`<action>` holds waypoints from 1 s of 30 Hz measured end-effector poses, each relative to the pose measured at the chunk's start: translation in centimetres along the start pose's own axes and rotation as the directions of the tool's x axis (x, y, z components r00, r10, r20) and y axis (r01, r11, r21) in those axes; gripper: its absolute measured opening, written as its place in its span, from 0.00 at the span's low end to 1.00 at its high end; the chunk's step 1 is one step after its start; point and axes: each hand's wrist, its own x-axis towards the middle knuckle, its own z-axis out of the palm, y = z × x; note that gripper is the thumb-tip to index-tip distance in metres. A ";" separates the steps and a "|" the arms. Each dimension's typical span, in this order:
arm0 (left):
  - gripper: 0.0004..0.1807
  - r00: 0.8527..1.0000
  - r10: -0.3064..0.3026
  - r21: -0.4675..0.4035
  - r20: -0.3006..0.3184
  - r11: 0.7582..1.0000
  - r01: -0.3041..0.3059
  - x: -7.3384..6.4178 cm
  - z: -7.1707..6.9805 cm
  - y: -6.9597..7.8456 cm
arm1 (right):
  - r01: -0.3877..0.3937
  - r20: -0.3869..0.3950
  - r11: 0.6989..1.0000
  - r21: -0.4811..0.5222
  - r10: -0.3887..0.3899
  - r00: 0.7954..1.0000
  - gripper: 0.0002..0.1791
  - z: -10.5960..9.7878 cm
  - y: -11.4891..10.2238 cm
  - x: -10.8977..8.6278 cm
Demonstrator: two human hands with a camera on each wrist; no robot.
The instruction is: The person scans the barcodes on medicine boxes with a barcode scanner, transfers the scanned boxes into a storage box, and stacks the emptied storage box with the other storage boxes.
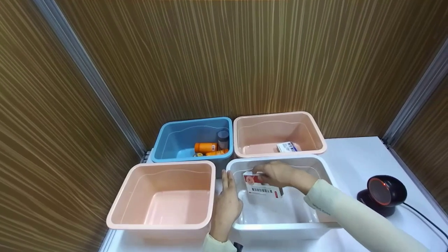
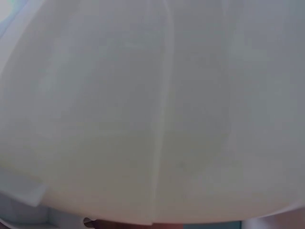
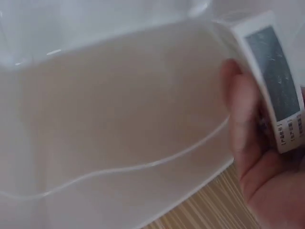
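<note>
In the head view my right hand (image 1: 280, 174) grips a red and white medicine box (image 1: 263, 188) inside the white bin (image 1: 280, 227). A barcode shows on the face turned to me. The right wrist view shows fingers (image 3: 245, 102) round the box (image 3: 271, 76), whose end has a grey panel and small print. My left hand (image 1: 227, 203) lies along the left wall of the white bin, fingers straight and pointing away from me. The left wrist view is nearly filled by a pale, translucent bin wall (image 2: 119, 109).
A pink bin (image 1: 119, 199) stands on the left. Behind are a blue bin (image 1: 192, 120) with orange bottles (image 1: 205, 147) and a grey bottle (image 1: 223, 139), and another pink bin (image 1: 273, 117) holding a small white box (image 1: 287, 147). A black scanner (image 1: 385, 194) with a cable sits at right.
</note>
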 end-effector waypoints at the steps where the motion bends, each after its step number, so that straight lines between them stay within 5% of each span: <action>1: 0.46 1.000 -0.001 0.002 0.004 1.000 0.001 0.0 0.0 0.0 | 0.011 -0.024 1.000 0.008 -0.010 1.000 0.15 -0.3 0.0 -0.3; 7: 0.46 1.000 -0.014 -0.002 0.017 1.000 0.014 0.0 -0.1 0.2 | -0.007 -0.079 0.993 0.116 0.016 0.997 0.19 -2.6 0.1 -2.2; 14: 0.45 0.999 -0.033 -0.039 0.026 0.999 0.034 0.2 0.0 0.4 | -0.134 -0.139 0.989 0.060 0.142 0.980 0.23 -5.0 0.2 -5.3; 25: 0.44 0.999 0.015 -0.042 -0.032 0.999 -0.016 -0.1 0.0 0.1 | -0.225 -0.376 0.974 0.010 0.212 0.902 0.26 -6.6 -0.5 -11.4; 30: 0.42 0.999 0.023 -0.044 -0.040 0.999 -0.024 -0.1 0.1 0.1 | -0.312 -0.462 0.950 0.007 0.280 0.842 0.27 -6.8 -1.0 -15.0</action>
